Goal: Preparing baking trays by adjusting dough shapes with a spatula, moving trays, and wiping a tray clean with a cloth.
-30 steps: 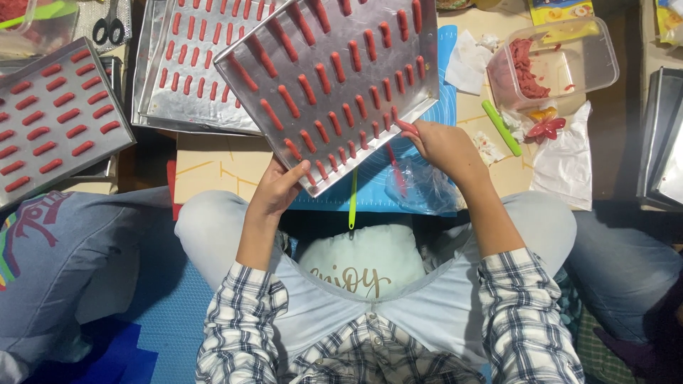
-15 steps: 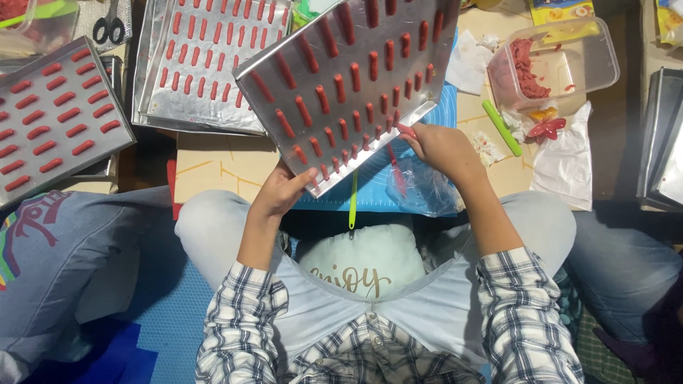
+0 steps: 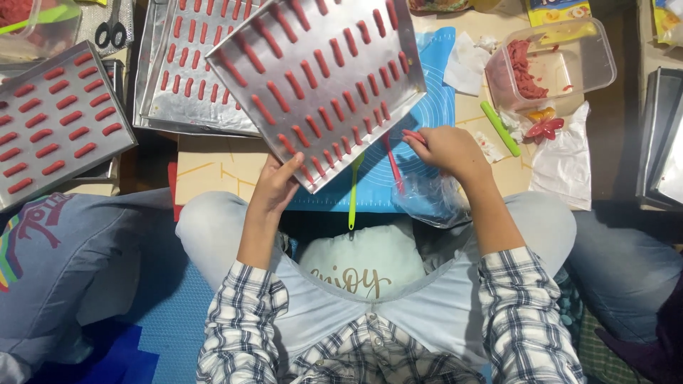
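My left hand (image 3: 276,186) grips the near corner of a metal baking tray (image 3: 284,39) lined with several rows of red dough sticks, and holds it tilted above a blue mat (image 3: 434,114). My right hand (image 3: 445,151) is off the tray, pinching a red dough stick (image 3: 413,136) just over the mat. Under that hand lie a red spatula (image 3: 393,162), a green-handled tool (image 3: 351,195) and a clear plastic bag (image 3: 434,199).
Another filled tray (image 3: 174,85) lies behind, and a third (image 3: 57,121) sits at the left. A clear tub with red dough (image 3: 551,64), a green stick (image 3: 500,128) and white paper (image 3: 565,160) are at the right. Scissors (image 3: 110,32) lie far left. Other people's legs flank me.
The tray has swung left and further away from me, carried by my left hand. My right hand has come off its edge and now holds a dough stick over the mat.
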